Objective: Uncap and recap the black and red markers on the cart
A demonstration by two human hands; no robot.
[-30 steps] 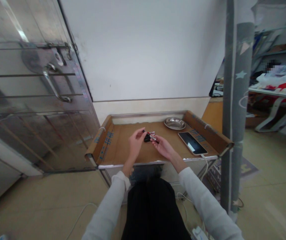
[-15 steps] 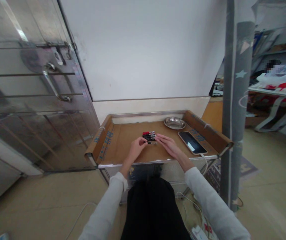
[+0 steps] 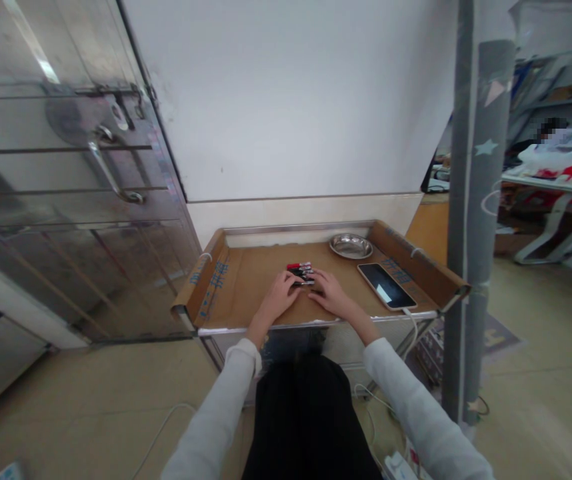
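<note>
Smooth, slender pens [image 3: 301,273], one glossy red and the others black with pale markings, lie side by side in a compact row at the middle of the counter [image 3: 296,228]. Beneath them, matte brown cardboard [image 3: 246,283] printed with blue characters lines the surface and folds up into stiff walls at either side. Toward the back right sits a shiny, round, shallow metal dish [image 3: 351,247]; nearer the front, a flat phone [image 3: 387,287] with rounded corners lies slantwise, a white cable [image 3: 413,327] plugged into its end. Both forearms, in soft white sleeves, reach forward and converge. The left hand [image 3: 281,293] bends its fingers over the row's left end, knuckles raised; the right hand [image 3: 329,292] arches at the right end, fingertips at the pens, thumb spread below. Whether either hand grips a pen or merely touches it, I cannot tell.
</note>
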